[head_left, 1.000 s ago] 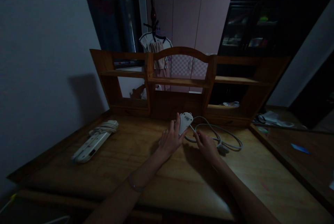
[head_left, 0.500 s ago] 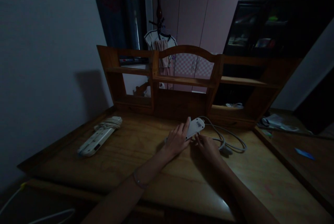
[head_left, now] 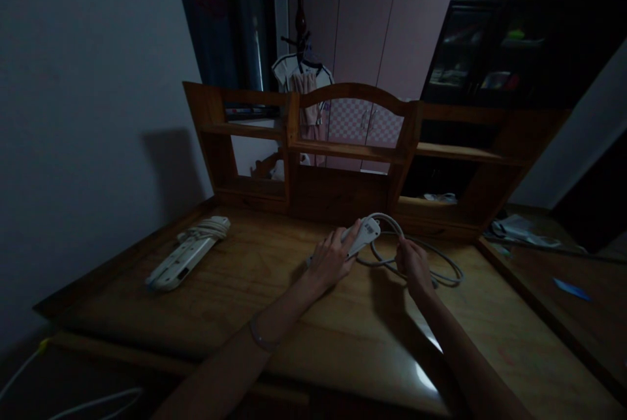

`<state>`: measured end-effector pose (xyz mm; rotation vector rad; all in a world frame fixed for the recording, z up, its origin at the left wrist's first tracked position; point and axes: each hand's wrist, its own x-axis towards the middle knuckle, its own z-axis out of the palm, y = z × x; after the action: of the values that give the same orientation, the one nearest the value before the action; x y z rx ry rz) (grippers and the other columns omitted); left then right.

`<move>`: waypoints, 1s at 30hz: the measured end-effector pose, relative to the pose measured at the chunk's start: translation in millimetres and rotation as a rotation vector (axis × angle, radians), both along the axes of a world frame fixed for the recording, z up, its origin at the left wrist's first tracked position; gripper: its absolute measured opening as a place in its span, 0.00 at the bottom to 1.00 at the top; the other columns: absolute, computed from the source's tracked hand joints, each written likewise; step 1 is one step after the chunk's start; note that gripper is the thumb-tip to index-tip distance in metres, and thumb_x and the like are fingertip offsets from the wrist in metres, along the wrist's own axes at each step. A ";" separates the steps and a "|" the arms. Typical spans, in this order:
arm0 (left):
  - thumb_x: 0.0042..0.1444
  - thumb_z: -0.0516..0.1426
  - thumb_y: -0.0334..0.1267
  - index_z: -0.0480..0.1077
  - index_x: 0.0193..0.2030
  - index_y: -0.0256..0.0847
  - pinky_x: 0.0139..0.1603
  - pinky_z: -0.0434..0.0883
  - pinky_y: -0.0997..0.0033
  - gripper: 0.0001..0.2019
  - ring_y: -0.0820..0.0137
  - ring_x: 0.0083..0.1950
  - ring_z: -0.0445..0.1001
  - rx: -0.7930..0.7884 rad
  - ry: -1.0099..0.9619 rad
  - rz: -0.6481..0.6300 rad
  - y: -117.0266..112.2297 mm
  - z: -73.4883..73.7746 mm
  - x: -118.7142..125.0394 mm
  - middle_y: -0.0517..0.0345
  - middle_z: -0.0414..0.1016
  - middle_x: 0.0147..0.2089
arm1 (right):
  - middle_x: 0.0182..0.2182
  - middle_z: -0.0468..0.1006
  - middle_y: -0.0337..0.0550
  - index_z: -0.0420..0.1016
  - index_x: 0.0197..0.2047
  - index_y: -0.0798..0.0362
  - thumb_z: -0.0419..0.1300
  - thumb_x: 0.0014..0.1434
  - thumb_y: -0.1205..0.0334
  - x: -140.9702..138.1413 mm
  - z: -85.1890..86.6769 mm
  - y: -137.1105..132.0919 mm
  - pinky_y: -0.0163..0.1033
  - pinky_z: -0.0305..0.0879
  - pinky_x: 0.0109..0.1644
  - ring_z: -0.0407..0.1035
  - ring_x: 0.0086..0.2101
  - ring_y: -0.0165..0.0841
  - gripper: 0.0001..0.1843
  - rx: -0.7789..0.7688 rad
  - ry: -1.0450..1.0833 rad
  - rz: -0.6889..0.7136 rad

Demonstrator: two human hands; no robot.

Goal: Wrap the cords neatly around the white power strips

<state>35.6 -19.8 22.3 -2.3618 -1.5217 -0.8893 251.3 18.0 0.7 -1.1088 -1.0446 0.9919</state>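
Observation:
My left hand (head_left: 333, 258) is closed around a white power strip (head_left: 368, 234), tilted just above the desk with its labelled underside towards me. My fingers hide the strip's near part. My right hand (head_left: 413, 264) pinches the grey power cord (head_left: 386, 217), which arches up from the strip's far end. The rest of the cord lies in loose loops (head_left: 448, 262) behind and to the right of that hand. Left of both hands, a second power strip (head_left: 186, 260) rests on the desk, its cord wound around its far end.
A wooden desk (head_left: 235, 322) carries an open shelf unit (head_left: 343, 153) along its back edge. On a surface at the right lie a blue packet (head_left: 571, 288) and some pale items (head_left: 522, 230). A white cable (head_left: 98, 402) hangs at the lower left.
My right hand has moved right and slightly up from beside the strip, drawing the cord into an arch. My left hand keeps its hold on the strip, nearly in place.

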 end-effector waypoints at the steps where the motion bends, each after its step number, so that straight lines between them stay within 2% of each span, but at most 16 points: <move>1: 0.57 0.55 0.40 0.31 0.71 0.53 0.51 0.68 0.64 0.42 0.61 0.54 0.66 -0.005 0.001 -0.011 0.0 0.2 0.1 0.52 0.62 0.56 | 0.14 0.54 0.27 0.62 0.25 0.52 0.61 0.52 0.45 2.0 0.6 1.4 0.28 0.39 0.16 0.45 0.13 0.21 0.20 -0.019 0.077 0.006; 4: 0.57 0.56 0.40 0.32 0.70 0.56 0.52 0.68 0.63 0.42 0.62 0.54 0.66 -0.021 0.013 -0.066 -0.5 1.7 0.1 0.53 0.62 0.56 | 0.15 0.53 0.26 0.62 0.26 0.52 0.63 0.50 0.47 6.7 1.5 4.1 0.27 0.38 0.14 0.43 0.13 0.20 0.19 -0.015 0.178 0.012; 11: 0.56 0.56 0.41 0.34 0.70 0.59 0.53 0.68 0.62 0.41 0.62 0.55 0.65 -0.051 0.075 -0.214 -5.2 4.1 2.8 0.54 0.61 0.58 | 0.13 0.54 0.26 0.63 0.26 0.53 0.63 0.50 0.49 11.4 6.4 3.8 0.26 0.39 0.13 0.44 0.12 0.19 0.18 0.030 0.245 -0.024; 16: 0.55 0.57 0.42 0.33 0.70 0.55 0.53 0.69 0.61 0.43 0.61 0.55 0.65 -0.079 0.076 -0.215 -5.3 1.4 5.6 0.52 0.62 0.57 | 0.13 0.55 0.26 0.62 0.26 0.53 0.63 0.50 0.49 12.8 7.3 4.5 0.25 0.40 0.13 0.45 0.12 0.19 0.18 0.047 0.307 -0.108; 22: 0.54 0.58 0.41 0.34 0.70 0.55 0.53 0.69 0.62 0.44 0.61 0.54 0.66 -0.089 0.074 -0.246 -4.4 0.2 4.3 0.53 0.62 0.57 | 0.14 0.54 0.26 0.62 0.27 0.52 0.62 0.52 0.47 18.3 2.9 9.2 0.26 0.41 0.13 0.45 0.13 0.20 0.19 0.103 0.304 -0.155; 30: 0.56 0.57 0.42 0.33 0.70 0.55 0.50 0.70 0.62 0.43 0.62 0.53 0.67 -0.060 0.097 -0.240 -6.1 1.4 5.4 0.52 0.63 0.56 | 0.15 0.56 0.26 0.62 0.29 0.52 0.60 0.54 0.45 23.2 8.5 8.2 0.26 0.43 0.14 0.48 0.14 0.20 0.19 0.183 0.273 -0.261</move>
<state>41.0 -26.0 23.7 -2.6292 -1.2650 -0.7721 274.5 26.1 9.1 -0.9033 -0.7329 0.7955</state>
